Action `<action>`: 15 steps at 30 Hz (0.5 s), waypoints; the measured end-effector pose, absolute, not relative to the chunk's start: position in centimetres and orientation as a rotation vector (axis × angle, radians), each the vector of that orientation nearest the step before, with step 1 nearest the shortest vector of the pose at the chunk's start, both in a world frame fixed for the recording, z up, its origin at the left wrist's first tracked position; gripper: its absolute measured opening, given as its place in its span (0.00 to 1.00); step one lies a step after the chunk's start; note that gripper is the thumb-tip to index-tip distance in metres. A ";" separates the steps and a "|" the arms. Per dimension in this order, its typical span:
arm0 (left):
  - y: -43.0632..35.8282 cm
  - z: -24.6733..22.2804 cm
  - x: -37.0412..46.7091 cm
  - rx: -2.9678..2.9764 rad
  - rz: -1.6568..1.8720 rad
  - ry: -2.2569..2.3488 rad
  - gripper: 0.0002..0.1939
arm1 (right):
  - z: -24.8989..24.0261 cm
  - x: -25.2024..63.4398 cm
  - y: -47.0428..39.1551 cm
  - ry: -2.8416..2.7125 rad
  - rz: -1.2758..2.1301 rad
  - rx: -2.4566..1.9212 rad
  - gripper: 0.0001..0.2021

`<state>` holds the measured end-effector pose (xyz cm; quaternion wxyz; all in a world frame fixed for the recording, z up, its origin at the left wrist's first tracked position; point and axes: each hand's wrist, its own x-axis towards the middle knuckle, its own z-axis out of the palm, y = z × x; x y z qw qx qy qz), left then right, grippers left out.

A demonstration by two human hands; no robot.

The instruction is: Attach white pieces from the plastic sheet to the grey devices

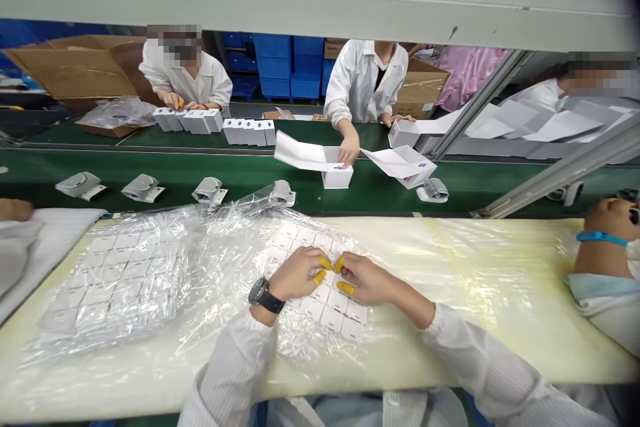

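My left hand [303, 273], with a dark watch on the wrist and yellow finger covers, is closed over small white boxes [336, 301] at the middle of the table. Facing it, my right hand [363, 276] also wears yellow covers, its fingers bent inward. The fingertips of both hands nearly meet; what they pinch, if anything, is too small to make out. Clear plastic film [220, 267] lies around these boxes. Left of my hands, a second group of white boxes [107, 280] sits in rows under clear plastic.
Grey rolled items [143, 187] stand along the green conveyor [250, 203]. Beyond it, one person [367, 80] handles an open white box [337, 177]; another [187, 80] works at a row of boxes. Other people's arms reach in at both sides. A metal frame post [530, 177] slants at right.
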<state>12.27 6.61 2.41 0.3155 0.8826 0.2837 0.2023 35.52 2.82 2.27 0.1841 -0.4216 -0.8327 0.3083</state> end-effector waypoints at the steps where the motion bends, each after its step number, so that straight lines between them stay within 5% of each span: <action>1: 6.6 2.4 12.3 2.326 0.534 0.743 0.15 | 2.4 35.5 3.0 -2.358 0.872 -1.177 0.09; 9: 6.4 2.8 12.4 2.297 0.547 0.770 0.11 | 5.6 37.9 3.3 -2.206 1.197 -0.918 0.05; 15: 7.7 5.5 13.5 2.232 0.747 0.807 0.15 | 6.1 37.2 6.7 -1.802 0.945 -0.924 0.10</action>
